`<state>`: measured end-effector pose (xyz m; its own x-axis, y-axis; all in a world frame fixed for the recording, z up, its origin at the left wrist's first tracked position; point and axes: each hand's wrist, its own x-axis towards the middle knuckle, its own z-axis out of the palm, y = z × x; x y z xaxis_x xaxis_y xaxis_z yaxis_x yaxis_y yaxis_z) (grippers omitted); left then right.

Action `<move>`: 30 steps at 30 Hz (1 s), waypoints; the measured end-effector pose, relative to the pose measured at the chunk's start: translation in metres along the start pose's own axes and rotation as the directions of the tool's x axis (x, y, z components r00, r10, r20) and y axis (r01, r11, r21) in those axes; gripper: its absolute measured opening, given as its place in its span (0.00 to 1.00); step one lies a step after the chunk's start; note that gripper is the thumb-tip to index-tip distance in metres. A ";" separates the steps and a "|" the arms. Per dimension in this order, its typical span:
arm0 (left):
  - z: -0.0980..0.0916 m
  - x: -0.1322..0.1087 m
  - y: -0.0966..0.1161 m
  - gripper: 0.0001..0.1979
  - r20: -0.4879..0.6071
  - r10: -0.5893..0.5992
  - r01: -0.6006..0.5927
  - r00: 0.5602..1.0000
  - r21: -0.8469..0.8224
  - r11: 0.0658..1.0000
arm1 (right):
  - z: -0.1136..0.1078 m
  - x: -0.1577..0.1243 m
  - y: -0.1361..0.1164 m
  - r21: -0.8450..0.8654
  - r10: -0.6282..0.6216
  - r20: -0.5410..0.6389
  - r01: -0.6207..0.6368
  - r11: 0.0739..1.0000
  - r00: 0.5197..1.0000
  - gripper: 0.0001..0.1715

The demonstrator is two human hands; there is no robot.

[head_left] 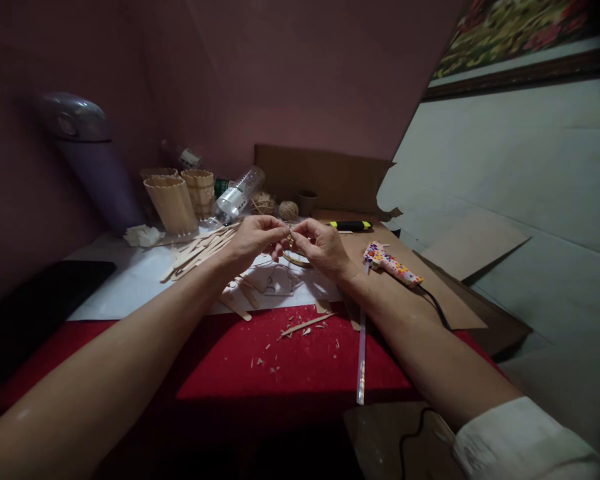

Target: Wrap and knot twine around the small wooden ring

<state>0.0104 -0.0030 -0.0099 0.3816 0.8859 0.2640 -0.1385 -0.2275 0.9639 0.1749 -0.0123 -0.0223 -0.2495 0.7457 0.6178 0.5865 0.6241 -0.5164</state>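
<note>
My left hand (263, 238) and my right hand (320, 245) meet above the white paper (115, 283), fingertips nearly touching. Both are closed in a pinch around something small and pale that I cannot make out. A yellowish ring-shaped thing (297, 261) lies just below them, partly hidden by the fingers. Flat wooden craft sticks (197, 253) are heaped beside my left hand, and a few more lie under the wrist. On the red cloth (205, 360) in front are a thin wooden strip (305, 325) and scattered shavings.
Wooden-stick cups (170, 203), a clear plastic bottle (239, 197) and balls of twine (289, 211) stand behind. To the right lie a black-and-yellow cutter (351, 225), a flowered glue gun (391, 264) with its cord, and cardboard (440, 307). A clear glue stick (361, 360) overhangs the front edge.
</note>
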 end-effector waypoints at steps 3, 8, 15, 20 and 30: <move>-0.001 0.001 -0.002 0.07 0.005 0.008 -0.008 1.000 0.024 1.000 | 0.000 0.001 0.002 0.022 0.001 0.026 -0.002 1.000 1.000 0.10; -0.001 0.000 0.000 0.05 -0.001 0.005 -0.005 1.000 0.018 1.000 | 0.001 0.001 0.004 0.104 0.014 0.043 -0.019 0.994 0.999 0.10; 0.002 0.000 0.001 0.03 -0.037 -0.008 0.008 0.999 0.006 1.000 | 0.003 0.001 0.006 0.131 0.025 0.027 -0.028 0.991 0.999 0.10; 0.001 0.001 0.000 0.02 -0.035 0.003 -0.002 0.999 0.020 1.000 | 0.003 0.001 0.006 0.148 0.036 0.031 -0.041 0.988 0.999 0.11; 0.002 0.001 0.001 0.03 -0.062 0.012 -0.011 0.998 0.007 1.000 | 0.001 0.001 0.003 0.036 0.021 0.013 -0.021 0.999 1.000 0.11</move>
<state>0.0126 -0.0033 -0.0091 0.3224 0.9066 0.2723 -0.1361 -0.2403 0.9611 0.1758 -0.0089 -0.0236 -0.2470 0.7613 0.5995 0.5635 0.6162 -0.5503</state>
